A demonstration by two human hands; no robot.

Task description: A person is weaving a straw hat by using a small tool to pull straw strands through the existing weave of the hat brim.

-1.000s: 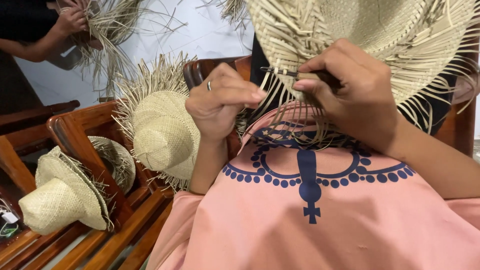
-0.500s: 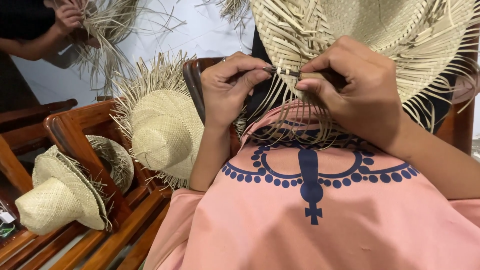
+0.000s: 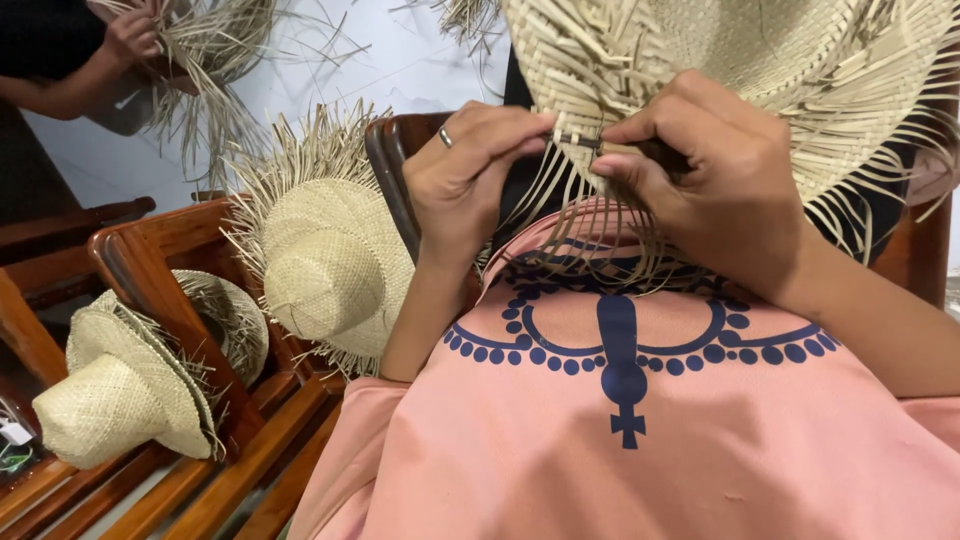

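A half-woven straw hat (image 3: pixel 760 70) with loose fringe strands fills the top right, held up in front of my chest. My left hand (image 3: pixel 470 175), a ring on one finger, pinches a thin straw strand at the brim's woven edge. My right hand (image 3: pixel 710 180) grips the brim beside it, thumb and forefinger closed on the same strand, fingertips of both hands almost touching. Loose straw ends hang down over my pink shirt (image 3: pixel 640 430).
Two finished-looking straw hats with frayed brims (image 3: pixel 325 260) (image 3: pixel 120 395) rest on dark wooden chairs (image 3: pixel 150 270) at left. At the top left another person's hand (image 3: pixel 130 35) works a bundle of straw.
My left hand has risen from below the brim and come right to meet my right hand at the woven edge, closing on a strand. The right hand stayed nearly still.
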